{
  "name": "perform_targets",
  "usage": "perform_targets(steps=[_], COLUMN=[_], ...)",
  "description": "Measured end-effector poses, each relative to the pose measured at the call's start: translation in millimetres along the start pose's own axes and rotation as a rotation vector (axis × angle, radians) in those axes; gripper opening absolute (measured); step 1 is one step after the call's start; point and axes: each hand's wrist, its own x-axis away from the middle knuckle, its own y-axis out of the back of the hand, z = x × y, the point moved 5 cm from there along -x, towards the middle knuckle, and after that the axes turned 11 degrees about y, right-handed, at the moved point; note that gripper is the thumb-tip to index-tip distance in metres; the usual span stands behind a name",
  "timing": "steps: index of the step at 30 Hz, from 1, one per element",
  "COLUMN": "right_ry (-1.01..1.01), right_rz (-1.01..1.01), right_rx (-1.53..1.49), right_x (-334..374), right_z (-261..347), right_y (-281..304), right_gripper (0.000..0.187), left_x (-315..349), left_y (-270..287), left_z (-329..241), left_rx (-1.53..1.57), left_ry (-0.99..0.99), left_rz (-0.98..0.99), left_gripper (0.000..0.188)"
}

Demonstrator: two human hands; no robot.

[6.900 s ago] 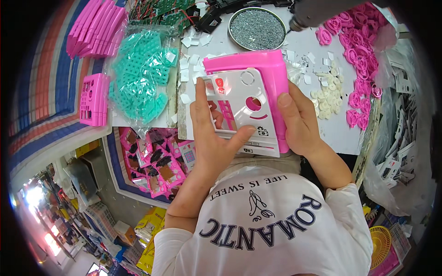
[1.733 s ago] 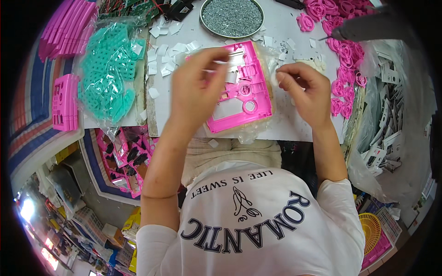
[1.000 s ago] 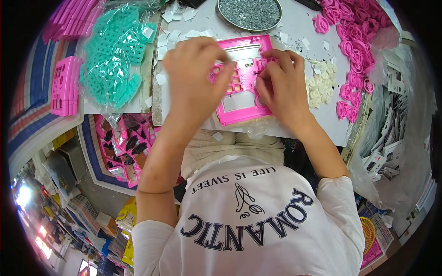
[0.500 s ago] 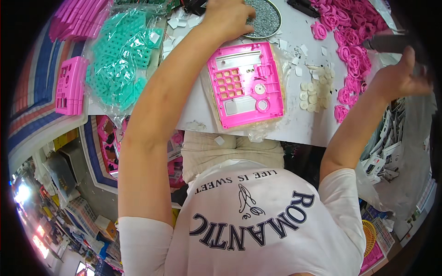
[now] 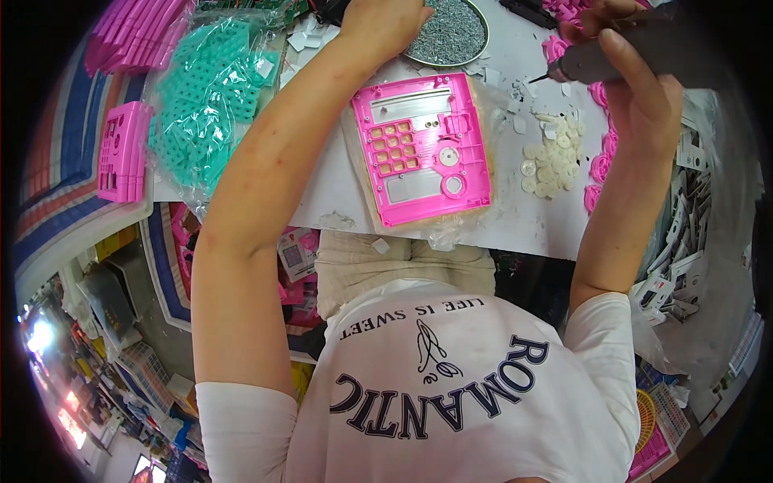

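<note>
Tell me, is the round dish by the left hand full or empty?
Not empty: small grey metal pieces cover the round dish out to its visible rim. How deep they lie, I cannot tell.

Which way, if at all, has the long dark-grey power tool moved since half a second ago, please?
Yes, leftward: the tool is now closer to the round, pale-rimmed dish.

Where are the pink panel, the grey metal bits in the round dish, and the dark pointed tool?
Pink panel (image 5: 426,150): head view, solid face right of the square holes.
Grey metal bits (image 5: 452,34): head view, middle of the heap.
Dark pointed tool (image 5: 678,47): head view, main body.
</note>
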Motion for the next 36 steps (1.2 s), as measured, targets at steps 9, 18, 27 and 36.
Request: perform_targets(steps=[9,18,27,36], right_ry=[-0.027,-0.079,-0.042,-0.064], right_rz=[0.129,0.112,0.19,0.171], right_rx=[-0.289,-0.312,-0.342,-0.361], right_x=[11,51,72,79], right_z=[-29,-5,19,13], right_y=[-32,-34,-79,-84], right_gripper=[0.036,0.041,0.037,0.035], left_x=[0,93,185,188], left_y=[-5,59,69,65], left_z=[9,-62,-72,-71], left_rx=[-0.038,0.27,0.554,0.465], left_ry=[-0.047,-0.153,-0.114,-0.125], left_rz=[-0.117,0.146,0.081,0.076], left_gripper=[0.025,0.016,0.017,0.02])
